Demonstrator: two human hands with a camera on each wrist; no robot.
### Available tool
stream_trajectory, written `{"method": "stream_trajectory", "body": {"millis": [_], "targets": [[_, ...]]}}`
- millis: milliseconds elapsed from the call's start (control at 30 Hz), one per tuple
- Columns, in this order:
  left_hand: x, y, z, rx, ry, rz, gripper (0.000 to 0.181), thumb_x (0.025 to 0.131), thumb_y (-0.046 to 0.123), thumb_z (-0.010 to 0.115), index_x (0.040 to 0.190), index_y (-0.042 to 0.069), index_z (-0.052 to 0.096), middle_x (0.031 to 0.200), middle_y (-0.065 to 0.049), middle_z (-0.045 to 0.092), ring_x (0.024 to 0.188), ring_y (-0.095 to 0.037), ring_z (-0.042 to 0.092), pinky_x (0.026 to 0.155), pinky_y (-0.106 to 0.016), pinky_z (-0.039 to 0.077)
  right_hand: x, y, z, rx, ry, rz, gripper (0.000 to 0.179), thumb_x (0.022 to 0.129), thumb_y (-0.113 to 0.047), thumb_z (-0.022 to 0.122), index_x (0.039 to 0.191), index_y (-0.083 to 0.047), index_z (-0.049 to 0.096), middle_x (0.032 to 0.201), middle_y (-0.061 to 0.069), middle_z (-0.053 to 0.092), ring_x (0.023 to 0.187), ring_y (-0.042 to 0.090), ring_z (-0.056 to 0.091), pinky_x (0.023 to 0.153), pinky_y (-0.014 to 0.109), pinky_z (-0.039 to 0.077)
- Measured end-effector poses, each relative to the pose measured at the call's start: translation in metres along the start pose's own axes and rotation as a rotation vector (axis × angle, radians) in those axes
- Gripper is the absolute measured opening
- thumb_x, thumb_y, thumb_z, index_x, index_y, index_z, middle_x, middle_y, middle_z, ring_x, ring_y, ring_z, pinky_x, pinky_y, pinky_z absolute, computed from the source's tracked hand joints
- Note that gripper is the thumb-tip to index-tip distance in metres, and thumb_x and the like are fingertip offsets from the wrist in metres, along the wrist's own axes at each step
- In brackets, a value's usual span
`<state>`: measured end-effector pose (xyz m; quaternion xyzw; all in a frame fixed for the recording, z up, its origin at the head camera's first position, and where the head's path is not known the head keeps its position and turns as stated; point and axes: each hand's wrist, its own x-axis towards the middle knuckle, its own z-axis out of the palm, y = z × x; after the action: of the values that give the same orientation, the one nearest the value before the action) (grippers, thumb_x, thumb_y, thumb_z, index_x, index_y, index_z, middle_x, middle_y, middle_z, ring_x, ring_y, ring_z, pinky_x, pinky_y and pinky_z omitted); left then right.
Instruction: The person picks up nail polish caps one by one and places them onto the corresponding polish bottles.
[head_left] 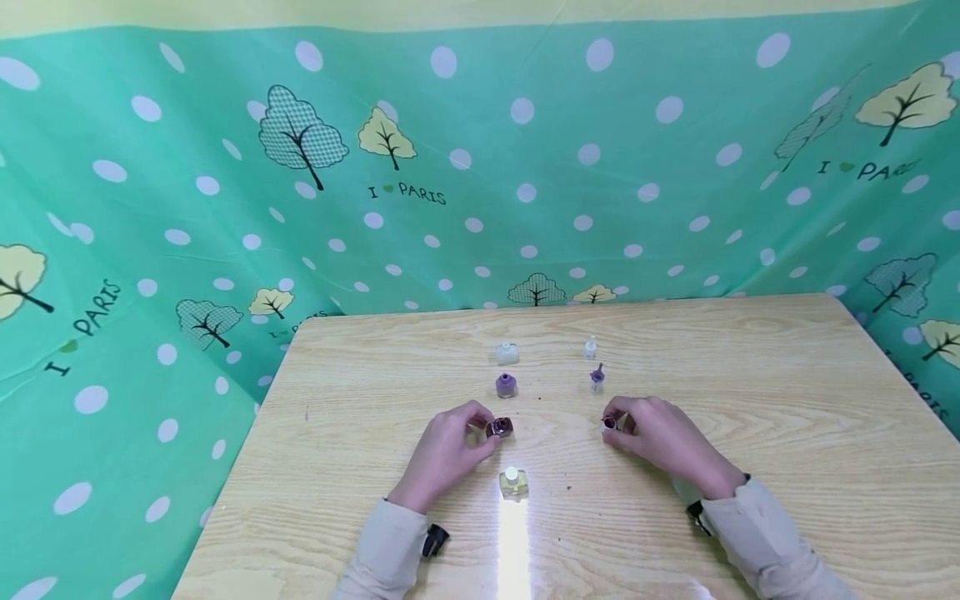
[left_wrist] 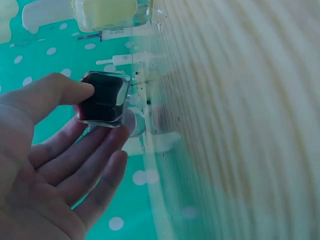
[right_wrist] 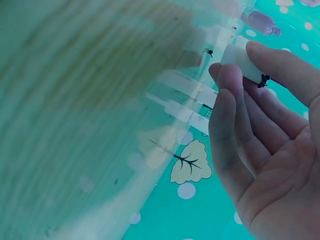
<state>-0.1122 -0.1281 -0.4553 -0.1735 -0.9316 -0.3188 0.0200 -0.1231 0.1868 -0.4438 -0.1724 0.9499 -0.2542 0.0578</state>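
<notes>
My left hand (head_left: 447, 446) pinches a dark red nail polish bottle (head_left: 499, 427) between thumb and fingers, just above the tabletop. Its square dark glass body (left_wrist: 102, 100) fills the thumb-and-finger grip in the left wrist view. To the right, my right hand (head_left: 663, 433) pinches a white bottle cap (right_wrist: 242, 62) near the wood. Dark polish clumps on one end of that cap, and in the head view a dark ring shows on its top. Nearest my left hand stands a yellow nail polish bottle (head_left: 514, 485) with its white cap on.
Behind the left hand stand an uncapped purple bottle (head_left: 506, 386) and a pale clear bottle (head_left: 507, 355). Beyond the right hand, a cap with a purple brush (head_left: 597, 377) and another white cap (head_left: 590, 347) stand brush upward. A green dotted cloth (head_left: 487, 167) hangs behind the wooden table (head_left: 360, 375).
</notes>
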Motion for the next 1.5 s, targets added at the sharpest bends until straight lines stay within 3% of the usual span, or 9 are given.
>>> {"method": "stream_trajectory", "body": {"millis": [167,367,567,867,1233,1500], "targets": [[-0.001,0.001,-0.002,-0.017,0.012,-0.003,0.024,0.084,0.022,0.077,0.104,0.013,0.068,0.098,-0.002,0.074,0.077,-0.012,0.064,0.073,-0.026,0.056,-0.001,-0.001,-0.002,-0.004,0.007,-0.007,0.016,0.085,-0.017,0.077,0.099,-0.011,0.072,0.081,-0.006,0.068,0.066,0.003,0.055,0.058,0.025,0.047],[-0.004,0.001,-0.004,-0.044,0.026,-0.01,0.023,0.084,0.018,0.076,0.104,0.012,0.067,0.1,-0.003,0.074,0.088,-0.015,0.068,0.081,-0.033,0.058,-0.003,-0.002,-0.003,-0.004,0.021,-0.022,0.014,0.085,-0.016,0.077,0.098,-0.012,0.071,0.085,-0.004,0.07,0.067,0.002,0.058,0.059,0.025,0.049],[-0.005,0.001,-0.007,-0.074,0.048,-0.011,0.023,0.085,0.017,0.076,0.105,0.014,0.067,0.099,-0.001,0.074,0.088,-0.016,0.068,0.081,-0.033,0.059,-0.005,-0.003,-0.005,0.007,0.055,-0.042,0.012,0.085,-0.015,0.077,0.096,-0.014,0.071,0.082,-0.007,0.069,0.067,0.002,0.057,0.057,0.023,0.048],[-0.009,0.002,-0.011,-0.089,0.076,-0.019,0.024,0.084,0.018,0.076,0.106,0.016,0.068,0.098,0.003,0.072,0.088,-0.014,0.067,0.08,-0.034,0.058,-0.008,-0.005,-0.007,-0.015,0.107,-0.062,0.014,0.085,-0.017,0.078,0.097,-0.015,0.072,0.091,-0.006,0.071,0.068,0.0,0.055,0.057,0.02,0.047],[-0.013,0.001,-0.011,-0.047,0.153,0.043,0.024,0.083,0.018,0.078,0.105,0.018,0.07,0.095,0.008,0.072,0.085,-0.005,0.065,0.074,-0.031,0.057,-0.011,-0.01,-0.009,-0.019,0.177,-0.108,0.013,0.085,-0.025,0.079,0.095,-0.02,0.072,0.087,-0.012,0.067,0.066,-0.001,0.052,0.055,0.019,0.045],[-0.014,0.006,-0.014,-0.029,0.185,0.111,0.024,0.082,0.016,0.078,0.105,0.018,0.071,0.097,0.008,0.072,0.088,-0.005,0.066,0.079,-0.031,0.058,-0.014,-0.017,-0.013,-0.045,0.231,-0.169,0.016,0.084,-0.026,0.079,0.098,-0.02,0.073,0.086,-0.014,0.064,0.065,-0.002,0.05,0.054,0.017,0.044]]}}
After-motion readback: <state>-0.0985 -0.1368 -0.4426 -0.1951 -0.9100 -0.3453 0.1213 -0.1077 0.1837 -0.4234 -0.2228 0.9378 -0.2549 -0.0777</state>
